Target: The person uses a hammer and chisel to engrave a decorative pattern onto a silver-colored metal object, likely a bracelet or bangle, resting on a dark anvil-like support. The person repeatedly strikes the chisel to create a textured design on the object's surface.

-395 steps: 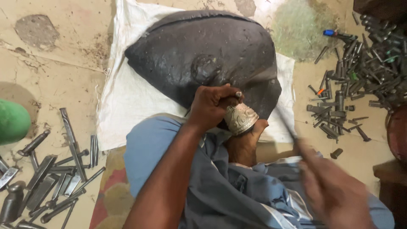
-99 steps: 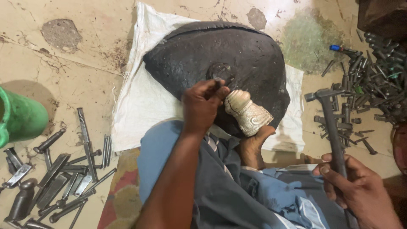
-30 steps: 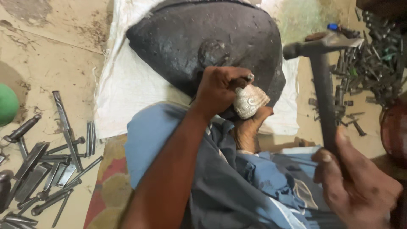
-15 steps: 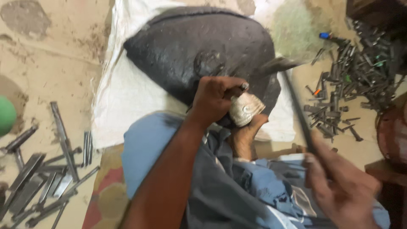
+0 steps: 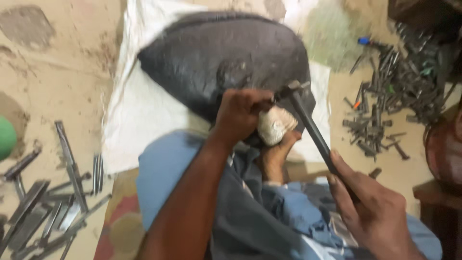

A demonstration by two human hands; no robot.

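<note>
My left hand (image 5: 239,113) is closed around a small metal punch, its tip pressed to a whitish carved piece (image 5: 275,125) that rests against a dark domed block (image 5: 216,62). My right hand (image 5: 375,209) grips the dark handle of a hammer (image 5: 308,123); the hammer's head sits right at the top of the punch, beside my left fingers. A bare foot (image 5: 274,156) lies under the whitish piece. My legs in blue cloth (image 5: 159,168) fill the lower middle of the view.
A white sack cloth (image 5: 139,110) lies under the dark block on the sandy floor. Several metal chisels and punches (image 5: 53,197) lie at the lower left, with a green object (image 5: 6,137) at the left edge. Another heap of tools (image 5: 394,91) is at the right.
The hammer has swung down from a raised position to meet the top of the punch. My left hand has stayed on the punch at the whitish piece.
</note>
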